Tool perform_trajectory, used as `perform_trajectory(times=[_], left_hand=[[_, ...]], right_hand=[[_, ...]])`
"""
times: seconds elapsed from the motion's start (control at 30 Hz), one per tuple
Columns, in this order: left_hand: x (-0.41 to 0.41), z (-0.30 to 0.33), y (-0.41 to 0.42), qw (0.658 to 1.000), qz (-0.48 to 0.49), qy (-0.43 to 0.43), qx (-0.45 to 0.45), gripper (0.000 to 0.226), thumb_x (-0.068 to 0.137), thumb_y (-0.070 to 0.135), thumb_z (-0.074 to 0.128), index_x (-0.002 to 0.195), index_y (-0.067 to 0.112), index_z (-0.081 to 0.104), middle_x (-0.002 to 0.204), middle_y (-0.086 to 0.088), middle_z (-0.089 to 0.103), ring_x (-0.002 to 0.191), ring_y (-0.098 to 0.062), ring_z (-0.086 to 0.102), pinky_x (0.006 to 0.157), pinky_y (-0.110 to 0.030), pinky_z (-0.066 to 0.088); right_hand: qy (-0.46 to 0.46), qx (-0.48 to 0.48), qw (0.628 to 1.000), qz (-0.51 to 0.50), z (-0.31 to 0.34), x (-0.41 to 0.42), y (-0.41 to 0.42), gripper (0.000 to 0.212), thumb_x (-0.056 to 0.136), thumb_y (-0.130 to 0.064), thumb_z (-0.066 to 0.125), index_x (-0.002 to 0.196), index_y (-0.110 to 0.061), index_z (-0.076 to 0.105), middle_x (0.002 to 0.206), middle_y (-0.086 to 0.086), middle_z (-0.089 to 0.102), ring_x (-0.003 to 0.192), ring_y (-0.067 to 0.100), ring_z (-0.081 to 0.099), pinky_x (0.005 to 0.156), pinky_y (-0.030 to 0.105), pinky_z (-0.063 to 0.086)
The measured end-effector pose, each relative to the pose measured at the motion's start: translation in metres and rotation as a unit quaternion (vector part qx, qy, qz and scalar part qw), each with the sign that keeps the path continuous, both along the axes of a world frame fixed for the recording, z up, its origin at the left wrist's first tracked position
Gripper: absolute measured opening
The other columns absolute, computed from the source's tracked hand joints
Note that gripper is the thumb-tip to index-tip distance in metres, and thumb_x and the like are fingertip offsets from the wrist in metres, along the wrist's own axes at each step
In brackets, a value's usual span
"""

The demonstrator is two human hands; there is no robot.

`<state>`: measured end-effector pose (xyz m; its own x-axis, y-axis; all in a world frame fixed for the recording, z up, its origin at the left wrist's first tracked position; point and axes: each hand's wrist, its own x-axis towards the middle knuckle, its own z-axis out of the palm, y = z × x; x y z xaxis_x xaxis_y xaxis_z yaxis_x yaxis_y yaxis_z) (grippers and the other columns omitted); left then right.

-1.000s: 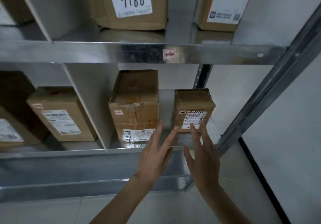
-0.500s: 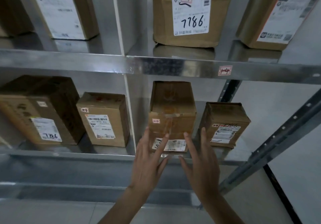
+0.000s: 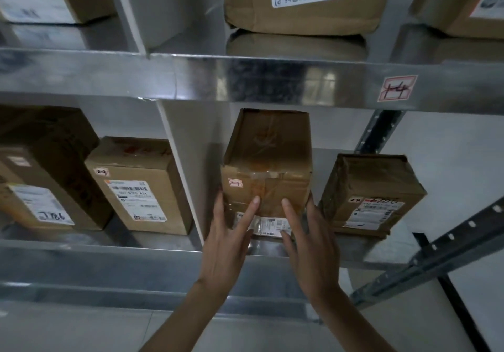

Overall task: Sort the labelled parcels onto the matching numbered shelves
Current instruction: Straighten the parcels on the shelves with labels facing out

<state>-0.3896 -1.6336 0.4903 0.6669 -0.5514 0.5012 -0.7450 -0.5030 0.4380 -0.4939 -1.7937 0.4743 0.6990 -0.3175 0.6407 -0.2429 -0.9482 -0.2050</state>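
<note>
On the lower steel shelf (image 3: 136, 250), at twelve o'clock from the person, stands a tall brown cardboard parcel (image 3: 268, 158) tagged 2-4. Both hands, the left hand (image 3: 227, 239) and right hand (image 3: 309, 239), lie with straight fingers against its front face, gripping nothing. At three o'clock of it sits a squat brown taped parcel (image 3: 371, 188), also tagged 2-4. This parcel looks shelved; whether more remain to sort is not visible.
</note>
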Motion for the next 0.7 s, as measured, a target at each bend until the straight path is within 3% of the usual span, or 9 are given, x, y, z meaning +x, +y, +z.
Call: perform_trajectory(times=[0.13, 0.33, 0.5, 0.7], left_hand=[[0.006, 0.001, -0.007, 1.000, 0.004, 0.011, 0.012, 0.118, 0.063, 0.011, 0.096, 0.156, 0.038, 0.029, 0.165, -0.020, 0.012, 0.132, -0.044, 0.052, 0.075, -0.048, 0.062], [0.011, 0.000, -0.012, 1.000, 0.009, -0.001, 0.011, 0.118, 0.066, 0.013, 0.095, 0.158, 0.039, 0.025, 0.165, -0.018, 0.011, 0.132, -0.045, 0.052, 0.079, -0.050, 0.060], [0.008, 0.001, -0.009, 1.000, 0.003, 0.003, 0.012, 0.116, 0.069, 0.017, 0.093, 0.159, 0.038, 0.022, 0.165, -0.020, 0.012, 0.130, -0.043, 0.054, 0.077, -0.049, 0.062], [-0.004, 0.008, 0.008, 0.999, -0.029, -0.016, -0.013, 0.096, 0.087, 0.025, 0.079, 0.161, 0.035, 0.017, 0.168, -0.018, 0.002, 0.145, -0.037, 0.038, 0.089, -0.048, 0.060]], right_hand=[[0.005, 0.007, 1.000, -0.005, -0.003, 0.009, -0.006, 0.109, 0.083, -0.022, 0.085, 0.165, -0.034, 0.014, 0.160, 0.023, 0.040, 0.137, 0.037, 0.053, 0.099, 0.047, 0.056], [0.008, 0.021, 1.000, -0.009, -0.003, 0.017, -0.009, 0.099, 0.088, -0.023, 0.080, 0.164, -0.034, 0.018, 0.163, 0.021, 0.036, 0.138, 0.036, 0.053, 0.100, 0.044, 0.054], [0.021, 0.032, 0.999, -0.008, -0.003, 0.011, -0.007, 0.109, 0.084, -0.020, 0.085, 0.165, -0.036, 0.014, 0.167, 0.019, 0.029, 0.143, 0.034, 0.048, 0.101, 0.046, 0.055], [-0.003, 0.027, 0.999, -0.045, 0.009, -0.006, 0.018, 0.073, 0.096, -0.030, 0.073, 0.158, -0.025, 0.036, 0.168, 0.016, 0.028, 0.143, 0.035, 0.047, 0.102, 0.050, 0.055]])
